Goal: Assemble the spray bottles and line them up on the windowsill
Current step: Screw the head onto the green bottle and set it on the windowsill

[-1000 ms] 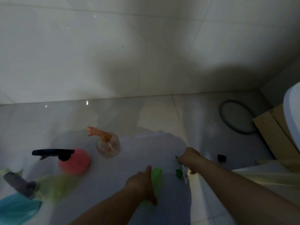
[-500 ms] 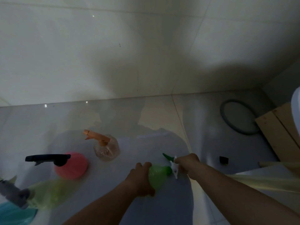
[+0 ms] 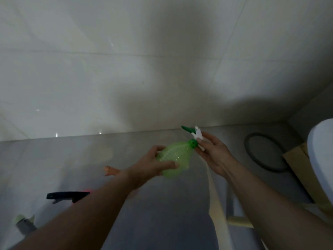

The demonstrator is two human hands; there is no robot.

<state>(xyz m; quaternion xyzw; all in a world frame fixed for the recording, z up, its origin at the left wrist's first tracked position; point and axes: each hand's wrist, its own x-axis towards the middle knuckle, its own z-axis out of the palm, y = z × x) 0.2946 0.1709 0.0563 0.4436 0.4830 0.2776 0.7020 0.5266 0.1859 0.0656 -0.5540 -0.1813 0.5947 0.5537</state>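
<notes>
While the left grip (image 3: pixel 153 164) wraps the green bottle (image 3: pixel 173 157), right grip (image 3: pixel 210 152) pinches the spray head (image 3: pixel 195 135) beyond its neck. Judged light, thin-walled, squashable: hold the ribbed belly, turn at the collar

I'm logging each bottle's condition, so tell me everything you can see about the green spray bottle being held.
The green spray bottle is translucent light green plastic, bulbous with ribbed sides, narrowing to a darker green collar. It is held in the air, tilted with its neck up and to the right. The left hand grips its body; the right hand holds the green and white trigger head at the neck. Whether the head is fully screwed on cannot be told.
</notes>
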